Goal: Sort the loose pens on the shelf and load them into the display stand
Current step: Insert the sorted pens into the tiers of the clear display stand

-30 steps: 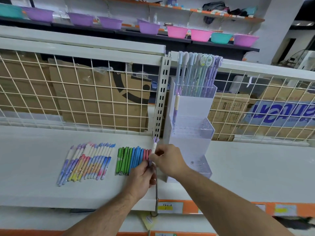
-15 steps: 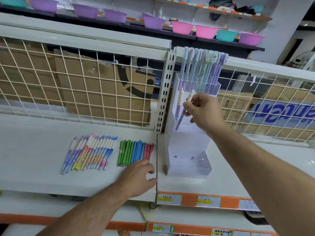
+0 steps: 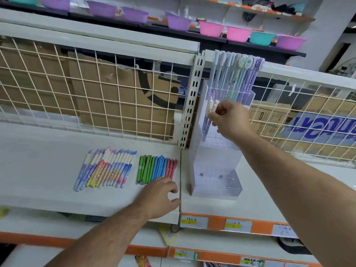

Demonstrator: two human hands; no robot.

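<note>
At the stand, right hand [image 3: 229,120]: pinches a white-capped pen [image 3: 216,104]; a second ago it was down at the shelf [image 3: 48,160], now it lowers the tip into the middle tier.
Left hand [image 3: 161,195]: fingers relaxed, holding nothing, still resting by the ends of the solid-colour pens [image 3: 154,168].
Display stand [image 3: 215,170]: clear and tiered; pastel pens [image 3: 237,74] fill the top, and one matching pen [image 3: 210,107] stands just beside the held one.
Patterned pens [image 3: 107,168]: sorted row, further left.
Progress: the second tier is barely started; both rows are still to be loaded.
</note>
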